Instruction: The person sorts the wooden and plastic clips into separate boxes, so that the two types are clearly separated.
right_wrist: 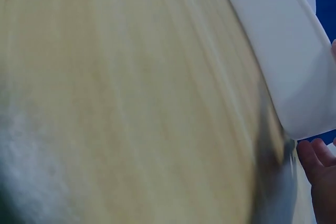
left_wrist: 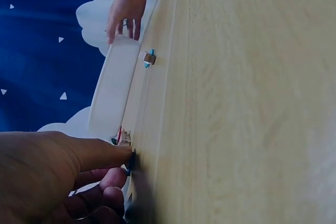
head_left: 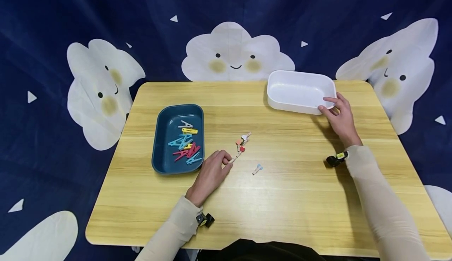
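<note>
My left hand [head_left: 212, 172] is low over the table, its thumb and forefinger pinching the end of a small wooden clothespin [head_left: 232, 160]. Just beyond those fingertips lies a little group of mini clothespins with heart tops, among them a red heart [head_left: 242, 149], an orange heart [head_left: 238, 142] and a white heart [head_left: 244, 137]. A blue-topped mini clothespin [head_left: 259, 167] lies apart, nearer the front. My right hand [head_left: 341, 119] grips the near right corner of a white plastic bin [head_left: 296, 107], thumb outside and a finger over the rim. The left wrist view shows the pinching thumb [left_wrist: 105, 153] close to the tabletop.
A dark blue bin [head_left: 160, 139] stands left of my left hand, holding several plastic clothespins [head_left: 185, 143] in red, yellow, light blue and grey. The wooden table [head_left: 282, 206] ends against a dark blue curtain [head_left: 148, 10] with white clouds.
</note>
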Demonstrator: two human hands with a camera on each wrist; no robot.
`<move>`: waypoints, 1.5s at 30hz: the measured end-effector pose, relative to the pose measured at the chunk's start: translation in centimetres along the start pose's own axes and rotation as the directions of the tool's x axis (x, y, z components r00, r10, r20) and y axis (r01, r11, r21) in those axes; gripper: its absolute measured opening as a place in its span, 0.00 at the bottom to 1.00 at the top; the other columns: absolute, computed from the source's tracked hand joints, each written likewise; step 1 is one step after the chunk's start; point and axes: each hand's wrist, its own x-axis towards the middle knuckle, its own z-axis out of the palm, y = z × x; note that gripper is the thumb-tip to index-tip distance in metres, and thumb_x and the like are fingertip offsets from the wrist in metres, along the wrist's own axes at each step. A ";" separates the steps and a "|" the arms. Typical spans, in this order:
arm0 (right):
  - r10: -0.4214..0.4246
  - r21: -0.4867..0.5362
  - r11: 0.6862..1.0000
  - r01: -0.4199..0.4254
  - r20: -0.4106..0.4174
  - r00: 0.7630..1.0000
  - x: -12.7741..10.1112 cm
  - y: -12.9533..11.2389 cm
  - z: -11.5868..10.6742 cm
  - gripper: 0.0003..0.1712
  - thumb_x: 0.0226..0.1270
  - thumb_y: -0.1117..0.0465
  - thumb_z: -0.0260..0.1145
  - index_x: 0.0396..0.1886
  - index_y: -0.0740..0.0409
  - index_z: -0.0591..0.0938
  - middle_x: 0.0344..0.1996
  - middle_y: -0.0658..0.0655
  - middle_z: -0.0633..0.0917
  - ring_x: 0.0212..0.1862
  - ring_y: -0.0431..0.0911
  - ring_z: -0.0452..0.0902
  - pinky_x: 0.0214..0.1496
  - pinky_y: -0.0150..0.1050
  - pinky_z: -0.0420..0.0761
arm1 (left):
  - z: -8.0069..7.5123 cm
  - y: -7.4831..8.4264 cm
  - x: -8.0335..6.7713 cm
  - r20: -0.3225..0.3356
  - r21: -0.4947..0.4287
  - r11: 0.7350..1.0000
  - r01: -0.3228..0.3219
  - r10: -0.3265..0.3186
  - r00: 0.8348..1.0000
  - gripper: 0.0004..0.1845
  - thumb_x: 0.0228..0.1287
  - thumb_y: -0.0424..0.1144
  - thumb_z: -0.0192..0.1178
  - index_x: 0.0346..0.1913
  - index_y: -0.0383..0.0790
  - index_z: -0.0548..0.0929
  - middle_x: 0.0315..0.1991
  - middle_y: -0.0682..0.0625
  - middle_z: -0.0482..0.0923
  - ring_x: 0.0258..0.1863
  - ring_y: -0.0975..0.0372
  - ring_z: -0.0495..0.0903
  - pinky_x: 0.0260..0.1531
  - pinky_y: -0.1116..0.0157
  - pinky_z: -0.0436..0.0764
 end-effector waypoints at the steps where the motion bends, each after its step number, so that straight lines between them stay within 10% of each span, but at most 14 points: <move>1: -0.003 0.004 1.000 0.003 0.003 1.000 0.0 0.1 0.0 0.31 0.80 0.58 0.70 0.74 0.72 0.76 0.88 0.64 0.50 0.88 0.56 0.48 0.88 0.51 0.61 | 0.0 0.0 0.0 -0.003 0.002 1.000 0.001 -0.001 1.000 0.05 0.76 0.39 0.71 0.48 0.46 0.86 0.39 0.54 0.81 0.36 0.62 0.77 0.38 0.66 0.76; 14: -0.003 0.002 1.000 0.003 0.017 1.000 -0.6 1.0 0.4 0.29 0.84 0.54 0.66 0.77 0.58 0.78 0.86 0.65 0.55 0.74 0.45 0.70 0.86 0.42 0.65 | 0.2 1.0 1.1 -0.047 0.013 0.999 -0.033 0.034 0.998 0.04 0.77 0.41 0.69 0.48 0.48 0.87 0.41 0.55 0.82 0.35 0.63 0.76 0.37 0.67 0.75; 21: -0.006 0.044 0.999 0.008 -0.038 0.999 -0.2 1.4 1.1 0.26 0.84 0.53 0.66 0.75 0.54 0.81 0.86 0.64 0.58 0.63 0.32 0.69 0.61 0.17 0.70 | 0.2 2.1 2.5 -0.049 -0.018 0.996 -0.090 0.089 0.995 0.04 0.78 0.41 0.69 0.50 0.48 0.88 0.43 0.55 0.83 0.37 0.65 0.78 0.38 0.67 0.80; 31: -0.001 0.054 0.999 0.005 -0.081 0.997 -0.2 2.1 1.2 0.24 0.82 0.51 0.68 0.73 0.49 0.83 0.85 0.60 0.61 0.68 0.36 0.70 0.69 0.23 0.70 | 0.4 4.6 5.7 -0.082 -0.058 0.985 -0.162 0.157 0.984 0.05 0.79 0.41 0.68 0.51 0.48 0.89 0.46 0.54 0.85 0.38 0.64 0.80 0.41 0.65 0.83; 38: 0.025 0.088 0.996 -0.020 -0.052 0.998 -0.3 2.2 1.1 0.27 0.83 0.51 0.67 0.76 0.49 0.81 0.87 0.60 0.58 0.82 0.49 0.63 0.87 0.44 0.62 | 0.3 6.2 8.6 -0.071 -0.062 0.977 -0.205 0.200 0.977 0.06 0.81 0.43 0.67 0.51 0.48 0.90 0.46 0.53 0.84 0.37 0.64 0.77 0.38 0.67 0.78; 45: 0.025 0.066 0.998 -0.021 -0.061 0.998 -0.4 1.9 1.0 0.25 0.83 0.50 0.67 0.75 0.44 0.82 0.86 0.59 0.59 0.77 0.46 0.69 0.83 0.38 0.66 | -0.4 8.1 12.0 -0.063 -0.043 0.967 -0.252 0.249 0.967 0.06 0.81 0.43 0.66 0.51 0.47 0.89 0.47 0.53 0.86 0.38 0.62 0.78 0.40 0.65 0.78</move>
